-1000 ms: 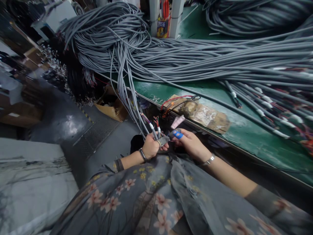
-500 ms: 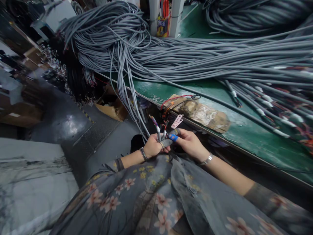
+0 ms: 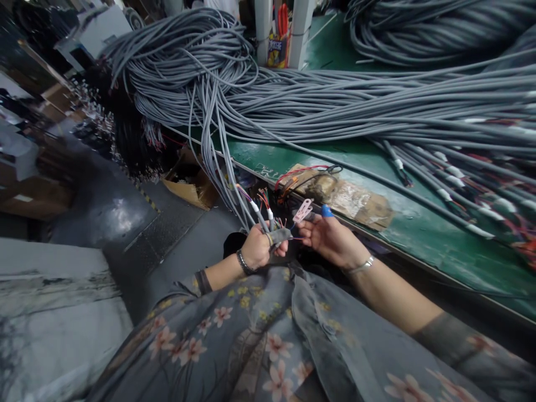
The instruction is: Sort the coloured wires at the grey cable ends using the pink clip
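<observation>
By the pink clip [image 3: 302,210], our right hand [image 3: 330,240] has half-opened, perhaps brushing a wire [image 3: 296,239], leaving only our left hand [image 3: 256,249] clasping cables [image 3: 271,224].

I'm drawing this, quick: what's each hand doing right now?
Left hand: closed, holding grey multicore cables.
Right hand: fingers curled, thumb apart; can't tell if holding anything.

From where I stand it's a cable workshop: a green bench [image 3: 444,251] runs across the right of the frame, heaped with grey cables [image 3: 326,106], coloured wires [image 3: 528,245] sprouting at far right; cartons [image 3: 42,195] sit on the floor [image 3: 94,223] at left.
</observation>
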A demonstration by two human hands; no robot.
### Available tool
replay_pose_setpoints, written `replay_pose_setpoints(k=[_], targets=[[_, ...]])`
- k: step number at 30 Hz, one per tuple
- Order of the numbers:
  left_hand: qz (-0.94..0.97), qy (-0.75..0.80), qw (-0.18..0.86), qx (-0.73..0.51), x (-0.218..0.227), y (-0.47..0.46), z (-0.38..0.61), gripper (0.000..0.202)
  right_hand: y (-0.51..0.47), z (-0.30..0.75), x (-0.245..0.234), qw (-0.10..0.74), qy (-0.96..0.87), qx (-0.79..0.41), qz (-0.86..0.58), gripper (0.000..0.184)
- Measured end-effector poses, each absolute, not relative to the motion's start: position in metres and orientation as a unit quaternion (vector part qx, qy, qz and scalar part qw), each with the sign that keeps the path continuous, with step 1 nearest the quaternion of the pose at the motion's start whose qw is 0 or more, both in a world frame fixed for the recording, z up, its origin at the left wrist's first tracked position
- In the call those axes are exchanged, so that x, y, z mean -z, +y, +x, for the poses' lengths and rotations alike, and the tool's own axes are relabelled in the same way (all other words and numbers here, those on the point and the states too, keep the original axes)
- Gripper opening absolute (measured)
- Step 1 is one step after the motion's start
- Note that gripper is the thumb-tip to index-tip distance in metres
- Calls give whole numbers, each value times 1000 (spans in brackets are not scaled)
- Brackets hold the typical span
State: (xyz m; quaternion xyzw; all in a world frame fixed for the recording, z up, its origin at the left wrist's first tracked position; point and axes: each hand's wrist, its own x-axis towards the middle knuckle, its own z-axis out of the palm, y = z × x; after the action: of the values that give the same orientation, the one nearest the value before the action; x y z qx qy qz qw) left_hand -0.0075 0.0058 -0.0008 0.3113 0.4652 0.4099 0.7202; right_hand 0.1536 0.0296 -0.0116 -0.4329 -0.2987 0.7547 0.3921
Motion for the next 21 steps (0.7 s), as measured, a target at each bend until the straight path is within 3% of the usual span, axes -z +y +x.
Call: replay_pose_setpoints(k=[3, 8, 14, 21], targets=[[310, 442, 743, -396, -1, 13, -5, 53, 36, 152, 7, 400, -342, -741, -416, 48], [324, 416, 761, -378, 6, 22, -4, 53, 35, 144, 8, 475, -432, -576, -506, 54], [337, 421, 760, -363, 13, 24, -4, 50, 42, 136, 13, 446, -336, -704, -438, 59], [337, 438, 752, -361, 14, 22, -2, 51, 42, 133, 10, 473, -265, -728, -420, 53]])
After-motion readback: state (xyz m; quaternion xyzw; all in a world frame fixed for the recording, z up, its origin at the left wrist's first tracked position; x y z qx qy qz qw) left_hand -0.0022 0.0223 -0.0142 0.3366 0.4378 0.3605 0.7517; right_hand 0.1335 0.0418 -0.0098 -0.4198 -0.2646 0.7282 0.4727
